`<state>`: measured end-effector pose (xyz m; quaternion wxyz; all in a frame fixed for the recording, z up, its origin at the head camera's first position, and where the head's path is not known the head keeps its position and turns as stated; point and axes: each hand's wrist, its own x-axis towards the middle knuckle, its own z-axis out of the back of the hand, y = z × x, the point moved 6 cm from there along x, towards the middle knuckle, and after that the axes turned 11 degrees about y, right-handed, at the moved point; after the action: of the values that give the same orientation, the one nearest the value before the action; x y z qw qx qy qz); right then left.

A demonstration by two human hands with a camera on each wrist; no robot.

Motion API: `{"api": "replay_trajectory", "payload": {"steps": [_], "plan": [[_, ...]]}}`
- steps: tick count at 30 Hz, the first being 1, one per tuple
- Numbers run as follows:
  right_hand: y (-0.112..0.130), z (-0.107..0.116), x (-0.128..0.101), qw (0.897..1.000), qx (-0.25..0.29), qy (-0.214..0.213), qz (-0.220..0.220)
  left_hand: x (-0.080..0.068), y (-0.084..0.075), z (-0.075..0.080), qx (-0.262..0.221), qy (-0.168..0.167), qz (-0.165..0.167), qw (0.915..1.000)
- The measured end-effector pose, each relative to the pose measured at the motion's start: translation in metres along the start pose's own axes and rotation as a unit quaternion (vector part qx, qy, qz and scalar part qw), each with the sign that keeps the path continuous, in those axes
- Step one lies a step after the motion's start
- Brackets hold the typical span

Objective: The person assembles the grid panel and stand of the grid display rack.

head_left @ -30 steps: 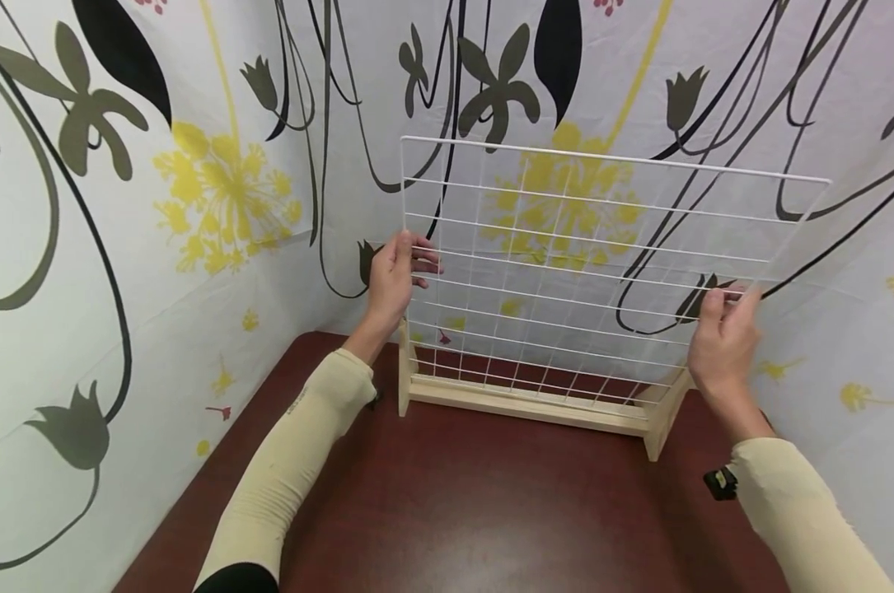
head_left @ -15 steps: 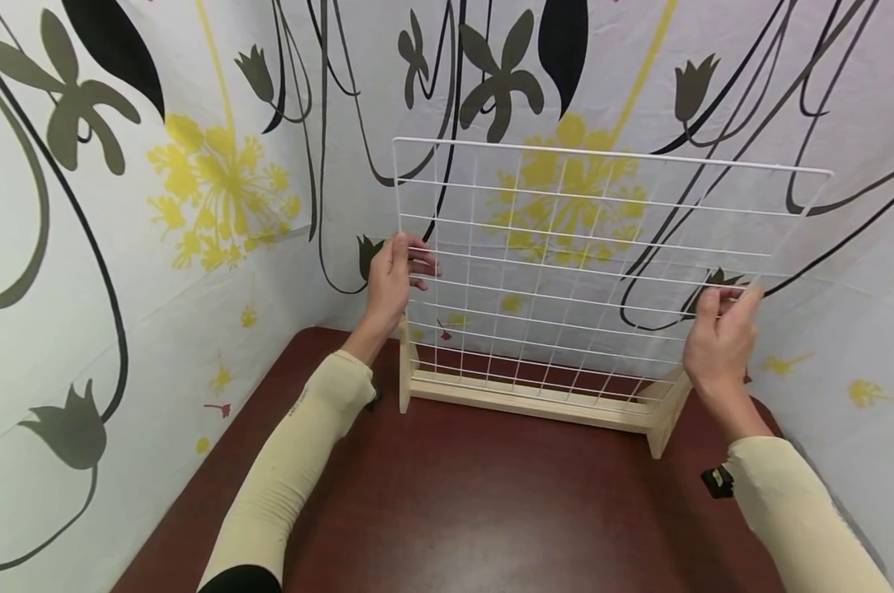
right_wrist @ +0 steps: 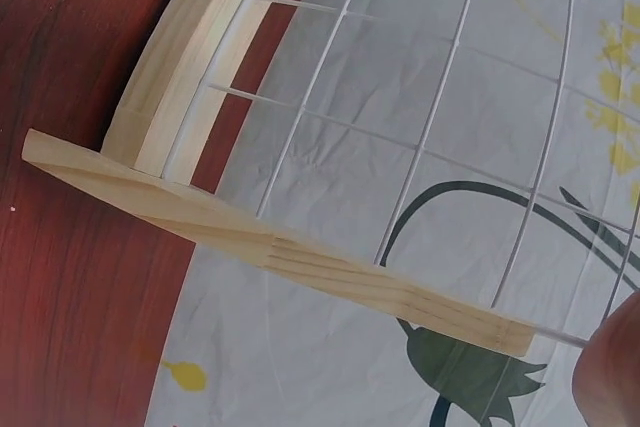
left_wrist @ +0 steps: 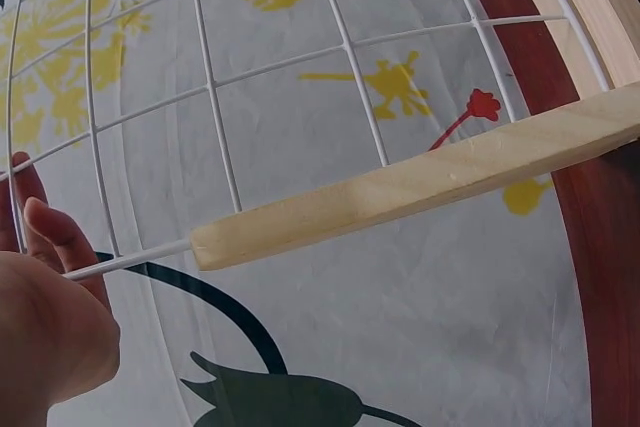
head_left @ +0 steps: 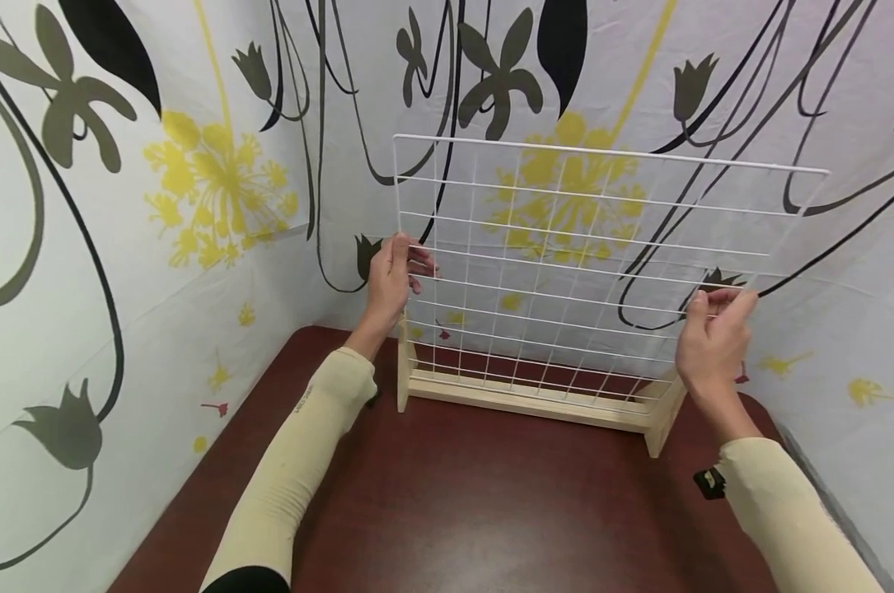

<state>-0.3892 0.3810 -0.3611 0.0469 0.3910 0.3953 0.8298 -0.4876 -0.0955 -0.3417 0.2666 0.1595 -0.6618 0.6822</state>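
A white wire grid panel [head_left: 587, 247] stands upright in a pale wooden base [head_left: 535, 402] at the far side of the dark red table [head_left: 461, 511]. My left hand [head_left: 393, 276] grips the panel's left edge about halfway up. My right hand [head_left: 713, 333] pinches its right edge at a similar height. In the left wrist view, the grid's edge wire [left_wrist: 130, 260] runs into the wooden upright [left_wrist: 420, 192] beside my fingers [left_wrist: 60, 237]. The right wrist view shows the other wooden upright [right_wrist: 270, 242] and the base rail [right_wrist: 200, 57], with the grid wires [right_wrist: 430, 127] set into it.
White cloth walls [head_left: 157, 206] printed with yellow flowers and black stems close in the table on the left, back and right. Both arms wear cream sleeves [head_left: 291, 469]. A small black clip [head_left: 709, 482] sits at my right wrist.
The panel has dropped slightly lower into the base, and my right hand has come down a little with it. My left hand has barely moved.
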Motion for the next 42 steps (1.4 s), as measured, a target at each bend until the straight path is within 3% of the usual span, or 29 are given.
{"api": "replay_trajectory", "payload": {"steps": [10,15,20,24,26,30,33,37,42], "plan": [[0.002,-0.01,0.0,1.0,0.011,0.012,0.0,0.003,0.003,0.006,0.012,-0.006,0.016,0.9998],[-0.003,0.003,-0.001,0.999,0.049,0.014,0.009,0.008,0.001,-0.005,0.008,0.004,0.017,0.9998],[-0.005,0.018,-0.001,0.997,0.074,0.029,0.022,0.01,0.0,-0.016,0.004,-0.005,0.012,0.9999],[-0.008,0.027,-0.002,0.991,0.126,0.035,0.022,0.007,0.002,-0.023,0.006,-0.016,0.035,0.9992],[-0.008,0.028,-0.004,0.981,0.188,0.039,0.021,0.004,0.006,-0.024,0.006,-0.022,0.055,0.9982],[-0.003,0.019,-0.003,0.948,0.312,0.068,0.02,-0.002,0.01,-0.012,-0.019,-0.054,0.081,0.9951],[0.006,0.002,0.0,0.933,0.347,0.098,0.021,-0.009,0.009,0.01,-0.03,-0.088,0.084,0.9921],[0.015,-0.015,0.003,0.937,0.327,0.117,0.022,-0.018,0.007,0.031,-0.034,-0.108,0.081,0.9902],[0.017,-0.022,0.0,0.95,0.28,0.137,0.019,-0.025,0.006,0.037,-0.058,-0.122,0.072,0.9882]]}}
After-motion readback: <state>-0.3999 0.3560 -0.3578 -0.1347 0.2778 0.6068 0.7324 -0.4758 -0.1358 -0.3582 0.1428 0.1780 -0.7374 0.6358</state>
